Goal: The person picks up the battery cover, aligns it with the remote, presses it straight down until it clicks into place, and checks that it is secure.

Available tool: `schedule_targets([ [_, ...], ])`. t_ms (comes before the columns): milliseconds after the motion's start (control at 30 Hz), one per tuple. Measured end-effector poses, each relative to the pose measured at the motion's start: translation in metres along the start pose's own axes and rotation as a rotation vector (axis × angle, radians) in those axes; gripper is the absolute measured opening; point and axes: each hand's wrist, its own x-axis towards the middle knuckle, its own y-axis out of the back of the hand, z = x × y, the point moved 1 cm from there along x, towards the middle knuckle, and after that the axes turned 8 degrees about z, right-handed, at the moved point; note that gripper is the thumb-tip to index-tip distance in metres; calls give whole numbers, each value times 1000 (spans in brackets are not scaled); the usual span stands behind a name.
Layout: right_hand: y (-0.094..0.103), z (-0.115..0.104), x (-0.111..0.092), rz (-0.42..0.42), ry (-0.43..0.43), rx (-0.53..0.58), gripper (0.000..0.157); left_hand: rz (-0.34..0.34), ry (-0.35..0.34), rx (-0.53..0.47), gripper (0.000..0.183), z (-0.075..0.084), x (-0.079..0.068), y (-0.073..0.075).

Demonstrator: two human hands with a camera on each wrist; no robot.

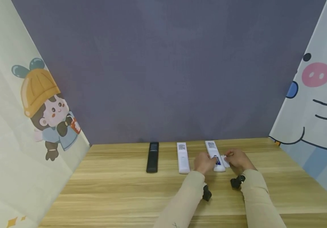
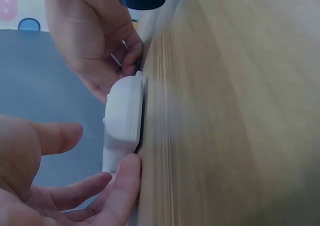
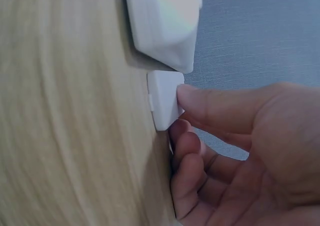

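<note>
At the right of the row, a white remote control lies with its battery compartment uncovered and blue batteries showing inside. My left hand is at its left side. In the left wrist view, fingertips rest at the edge of the remote while the thumb stands apart from it. To the right of the remote, my right hand pinches a small white battery cover between thumb and fingers, close over the wood.
Further left on the wooden table lie another white remote and a black remote. A dark grey panel rises along the table's back edge. Printed cloths hang at the left and right.
</note>
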Motion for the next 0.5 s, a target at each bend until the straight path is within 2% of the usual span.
schedule_targets([
  [100, 2, 1, -1, -1, -4, 0, 22, 19, 5, 27, 48, 4, 4, -5],
  [200, 2, 1, -2, 6, 6, -1, 21, 74, 2, 65, 43, 8, 9, -11],
  [300, 2, 0, -3, 7, 9, 9, 21, 115, 23, 118, 37, 10, 14, -17],
  [500, 2, -5, -4, 19, 7, 10, 20, 147, 75, 199, 38, 12, 24, -28],
])
